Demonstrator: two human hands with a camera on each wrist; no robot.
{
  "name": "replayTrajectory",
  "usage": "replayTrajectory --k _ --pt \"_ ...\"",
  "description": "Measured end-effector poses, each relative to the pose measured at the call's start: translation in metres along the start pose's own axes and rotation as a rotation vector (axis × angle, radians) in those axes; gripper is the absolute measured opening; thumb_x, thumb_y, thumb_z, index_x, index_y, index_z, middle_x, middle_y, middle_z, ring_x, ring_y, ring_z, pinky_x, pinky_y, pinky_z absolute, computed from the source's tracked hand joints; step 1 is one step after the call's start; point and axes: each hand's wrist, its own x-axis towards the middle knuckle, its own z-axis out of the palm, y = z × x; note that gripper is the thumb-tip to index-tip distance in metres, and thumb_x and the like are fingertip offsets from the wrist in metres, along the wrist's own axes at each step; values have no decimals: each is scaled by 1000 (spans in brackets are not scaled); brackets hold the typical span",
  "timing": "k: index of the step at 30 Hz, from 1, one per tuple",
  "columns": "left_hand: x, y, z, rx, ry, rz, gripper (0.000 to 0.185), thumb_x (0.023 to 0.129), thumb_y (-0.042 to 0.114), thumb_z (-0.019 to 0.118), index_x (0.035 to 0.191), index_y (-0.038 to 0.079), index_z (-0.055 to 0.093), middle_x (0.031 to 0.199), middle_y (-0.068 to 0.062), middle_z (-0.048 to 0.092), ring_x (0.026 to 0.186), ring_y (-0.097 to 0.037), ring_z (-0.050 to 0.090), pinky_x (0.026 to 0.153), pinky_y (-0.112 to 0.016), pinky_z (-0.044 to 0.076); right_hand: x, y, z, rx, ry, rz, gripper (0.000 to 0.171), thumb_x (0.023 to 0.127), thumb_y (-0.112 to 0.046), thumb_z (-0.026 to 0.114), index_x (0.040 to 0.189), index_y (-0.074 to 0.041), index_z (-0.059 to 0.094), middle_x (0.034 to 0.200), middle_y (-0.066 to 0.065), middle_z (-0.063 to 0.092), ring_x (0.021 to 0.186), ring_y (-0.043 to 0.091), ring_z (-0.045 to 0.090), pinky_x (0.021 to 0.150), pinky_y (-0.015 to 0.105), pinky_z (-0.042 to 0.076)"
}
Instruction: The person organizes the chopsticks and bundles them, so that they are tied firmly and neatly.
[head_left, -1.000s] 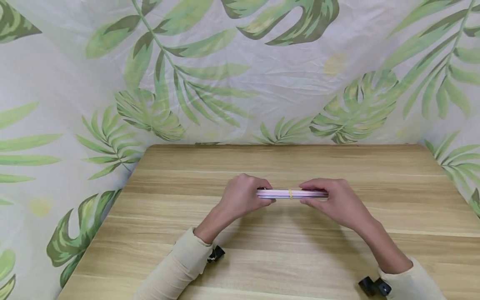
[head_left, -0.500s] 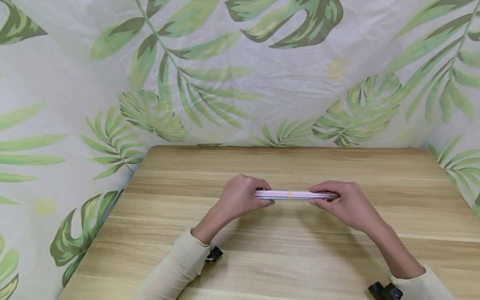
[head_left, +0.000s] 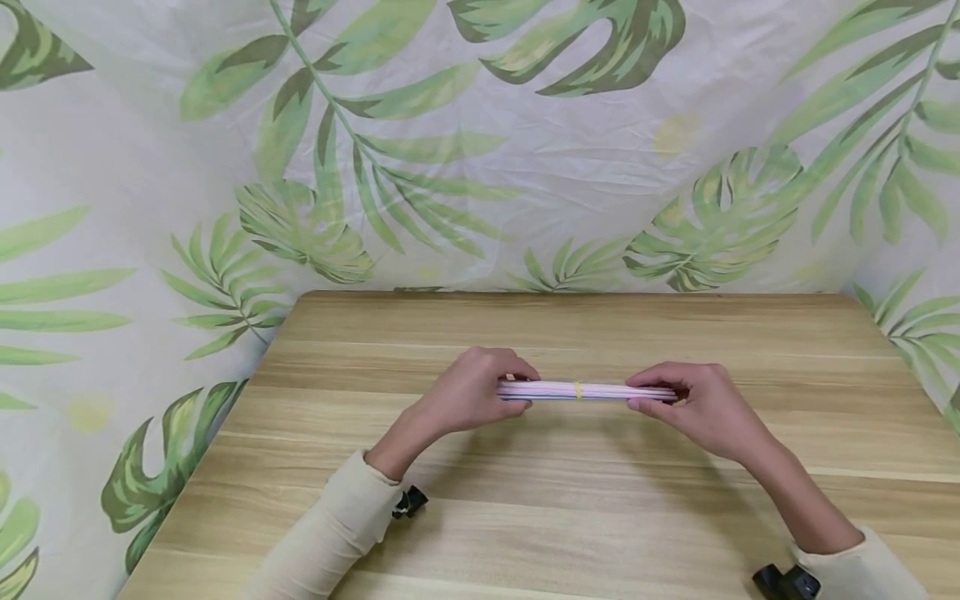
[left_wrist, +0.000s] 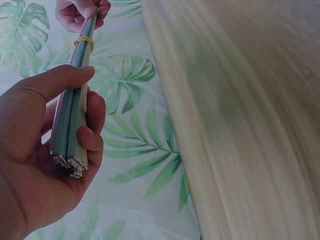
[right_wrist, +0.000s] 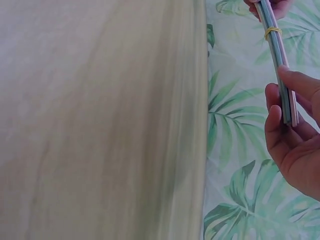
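**A:** While you've got it up off the table, what exactly is in hand?

**B:** Bundle of thin pastel sticks (head_left: 587,390), look like paper straws or rods, can't tell which. Yellow rubber band (head_left: 578,390) round the middle. I hold it level above the wooden table (head_left: 570,500), mid-table, not touching the top.

**A:** Grip?

**B:** My left hand (head_left: 468,393) wraps one end, thumb over the top, fingers curled underneath; the left wrist view shows the cut ends (left_wrist: 69,163) poking out past my palm. My right hand (head_left: 693,407) pinches the other end between thumb and fingertips, a lighter hold. Both closed on the bundle, nothing else in either.

**A:** Step?

**B:** I'd call it squaring up or checking the banded bundle, held at both ends. Band is on, single visible wrap, sits about centre.

**A:** Next move needs?

**B:** My guess: one hand has to keep the sticks clamped so they don't fan out while the other lets go or slides toward the band.

**A:** Surroundings?

**B:** Leaf-print cloth (head_left: 480,150) behind and around the table. Cream sleeves.
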Motion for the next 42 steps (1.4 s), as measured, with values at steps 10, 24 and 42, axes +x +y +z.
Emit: replayTrajectory --k 10,24,42 --pt "-4 -10 2 -38 -33 -69 26 87 13 89 112 13 82 99 2 81 84 -6 69 75 -22 55 2 12 4 16 -59 13 19 93 -21 85 111 -18 83 106 2 82 84 2 71 69 24 58" --pt "3 -27 9 -69 -135 -73 23 88 10 88 109 13 82 104 2 82 87 -6 70 80 -22 55 16 31 13 -8 -137 -25 14 92 -14 85 106 -17 84 93 -4 81 74 1 65 64 23 54" --pt "12 -39 18 -34 -212 -143 23 86 9 89 107 15 82 98 4 80 88 -7 67 83 -27 55 28 39 23 -64 -208 -1 12 92 -15 86 103 -16 83 93 -7 80 79 3 65 71 23 54"
